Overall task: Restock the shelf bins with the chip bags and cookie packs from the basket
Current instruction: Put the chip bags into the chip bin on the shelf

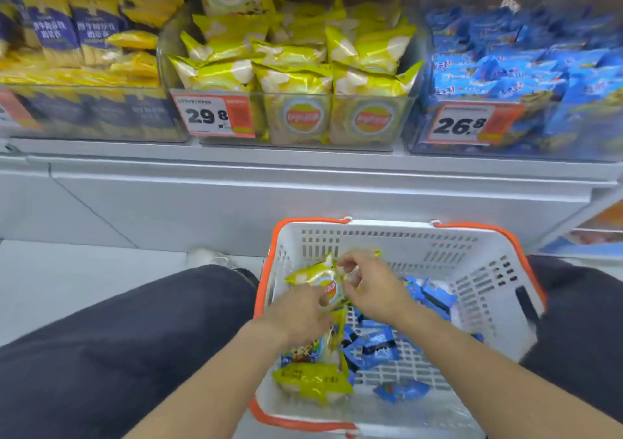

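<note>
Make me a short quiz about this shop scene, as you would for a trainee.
1. True or false: both hands are inside the basket.
2. What price is on the tag of the chip bin?
3. The cookie packs in the basket are: A red, B blue, C green.

Key: 1 true; 2 29.8; 3 B.

Chip bin (296, 114) brimful (cookie bin (515, 125) likewise).

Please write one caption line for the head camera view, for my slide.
Both hands, left hand and right hand, reach into the white basket for a yellow chip bag, below stocked shelf bins.
</note>
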